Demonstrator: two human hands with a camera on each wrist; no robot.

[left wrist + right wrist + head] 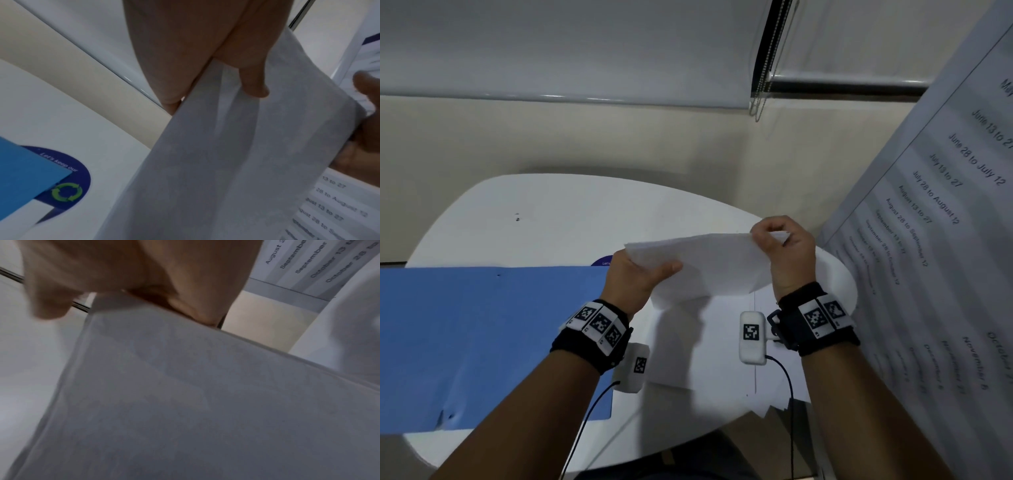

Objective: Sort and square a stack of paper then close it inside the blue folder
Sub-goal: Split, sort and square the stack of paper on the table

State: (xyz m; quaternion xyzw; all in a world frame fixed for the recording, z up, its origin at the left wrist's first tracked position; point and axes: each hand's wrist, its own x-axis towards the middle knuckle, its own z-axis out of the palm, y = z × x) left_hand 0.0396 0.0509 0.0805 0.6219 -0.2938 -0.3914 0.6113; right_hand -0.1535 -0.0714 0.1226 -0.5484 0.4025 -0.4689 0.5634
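Observation:
A thin stack of white paper (709,263) hangs in the air above the round white table (534,212), held by both hands. My left hand (640,274) grips its left edge, thumb on top. My right hand (784,250) pinches the right end, fingers curled over the edge. The same sheets fill the left wrist view (226,154) and the right wrist view (205,402). The blue folder (482,342) lies open and flat on the table to the left. More white sheets (767,383) lie fanned on the table beneath the hands.
A large printed sheet with date ranges (945,205) leans up at the right, close to my right arm. A round dark-blue recycling sticker (68,183) sits on the table, partly under the folder's corner. Window blinds (585,51) and a wall lie beyond the table.

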